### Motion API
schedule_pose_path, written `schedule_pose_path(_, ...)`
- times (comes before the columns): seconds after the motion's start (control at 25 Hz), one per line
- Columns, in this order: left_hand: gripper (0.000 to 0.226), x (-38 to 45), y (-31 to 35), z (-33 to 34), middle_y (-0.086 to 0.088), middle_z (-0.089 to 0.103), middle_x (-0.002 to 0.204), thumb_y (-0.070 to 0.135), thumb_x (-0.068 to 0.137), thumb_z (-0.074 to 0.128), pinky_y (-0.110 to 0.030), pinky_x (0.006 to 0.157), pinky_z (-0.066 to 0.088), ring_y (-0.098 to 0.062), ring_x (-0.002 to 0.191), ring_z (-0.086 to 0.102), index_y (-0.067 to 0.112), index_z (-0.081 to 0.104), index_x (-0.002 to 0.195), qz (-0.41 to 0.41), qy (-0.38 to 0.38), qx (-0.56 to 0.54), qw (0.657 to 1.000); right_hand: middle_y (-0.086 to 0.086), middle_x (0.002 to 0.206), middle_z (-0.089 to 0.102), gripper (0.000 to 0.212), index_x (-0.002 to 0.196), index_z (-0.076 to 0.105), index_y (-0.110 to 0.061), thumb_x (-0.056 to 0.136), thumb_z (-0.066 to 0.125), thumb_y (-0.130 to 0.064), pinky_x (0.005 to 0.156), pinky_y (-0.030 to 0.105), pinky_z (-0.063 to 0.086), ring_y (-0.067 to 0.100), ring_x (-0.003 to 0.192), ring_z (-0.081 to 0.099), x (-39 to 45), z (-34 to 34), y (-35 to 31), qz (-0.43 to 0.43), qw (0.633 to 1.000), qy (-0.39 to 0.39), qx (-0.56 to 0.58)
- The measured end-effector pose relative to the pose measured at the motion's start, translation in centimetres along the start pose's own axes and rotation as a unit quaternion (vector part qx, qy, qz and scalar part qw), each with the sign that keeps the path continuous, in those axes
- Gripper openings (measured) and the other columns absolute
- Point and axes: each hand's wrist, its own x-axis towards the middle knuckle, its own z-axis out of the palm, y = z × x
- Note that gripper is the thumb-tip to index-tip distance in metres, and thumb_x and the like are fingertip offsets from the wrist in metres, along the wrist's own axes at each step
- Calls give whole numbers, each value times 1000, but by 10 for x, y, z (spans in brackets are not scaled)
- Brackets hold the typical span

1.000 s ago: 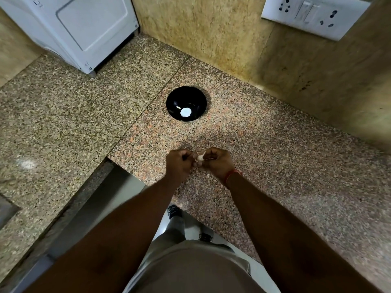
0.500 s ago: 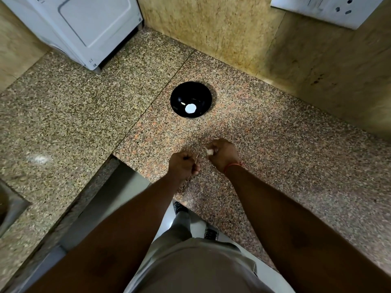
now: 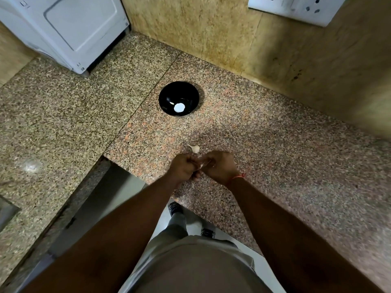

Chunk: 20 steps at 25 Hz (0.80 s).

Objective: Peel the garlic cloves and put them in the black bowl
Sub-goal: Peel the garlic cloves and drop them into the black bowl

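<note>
Hands back together since half second ago, pale garlic piece point(image 3: 195, 148) now on speckled granite counter point(image 3: 275, 144) just above them. Left hand point(image 3: 183, 168) and right hand point(image 3: 220, 166) both pinch small whitish clove point(image 3: 202, 164), frame centre. Glossy black bowl point(image 3: 167, 96) upper centre, well apart, some peeled garlic inside. Risk imo: slippery clove pops loose near counter edge, drops to floor.

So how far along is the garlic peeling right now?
Done: nothing certain; the white patches in the round black bowl may be glare. In hand: both hands, left and right, pinch a small pale garlic clove. Left: another pale clove on the speckled granite counter.
</note>
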Motion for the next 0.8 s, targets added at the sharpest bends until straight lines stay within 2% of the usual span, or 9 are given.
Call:
schedule_pose_path(0.08,7,-8,0,12,-28,66,70,-5,95,67,-29,39,51,-22,40,61,-11,66,99,3,-12,40,999,-4,77,75,14,83,82,-23,75,76,-14,67,26,57,10,66,66,-13,-1,5,3,999,-35,-28)
schedule_pose_path(0.16,5,-10,-5,23,-26,67,74,-5,95,64,-29,42,53,-24,45,63,-6,68,98,12,-22,88,996,0,72,74,9,76,80,-18,76,74,-11,68,31,57,14,64,66,-26,-2,13,22,997,-51,-51)
schedule_pose_path(0.24,9,-15,-16,30,-22,65,69,-1,97,57,-32,45,51,-28,45,62,-2,64,91,-2,-19,103,994,3,73,75,10,73,78,-16,79,72,-11,71,31,56,18,67,68,-40,-2,18,42,994,-69,-72)
schedule_pose_path(0.32,12,-24,-30,38,-24,61,62,-3,98,55,-30,40,45,-27,38,57,-7,62,91,-21,-7,90,996,2,79,77,10,76,79,-19,80,71,-14,73,29,57,18,71,68,-57,3,21,97,990,-78,-72)
schedule_pose_path(0.44,4,-37,-52,41,-23,68,62,-8,92,66,-34,41,53,-28,41,63,-9,69,89,-16,10,139,990,3,86,78,14,83,80,-19,81,68,-12,77,29,56,20,77,70,-79,17,22,134,985,-84,-65)
schedule_pose_path(0.6,19,-44,-71,39,-25,68,61,4,92,74,-47,51,58,-33,49,65,-7,69,76,-22,36,142,989,4,83,76,15,80,79,-14,83,64,-13,78,32,59,21,78,70,-86,22,17,168,980,-86,-60)
schedule_pose_path(0.72,26,-45,-74,41,-23,67,58,10,91,77,-42,48,56,-31,46,64,-7,68,73,-23,39,127,991,0,77,75,13,74,79,-14,82,68,-15,75,32,60,16,74,69,-82,22,18,192,977,-84,-50)
schedule_pose_path(0.8,31,-47,-75,41,-23,67,58,15,90,79,-41,47,56,-35,49,66,-1,65,68,-18,32,120,992,-2,76,75,10,74,79,-14,82,74,-19,73,29,59,12,71,67,-80,20,18,201,975,-85,-38)
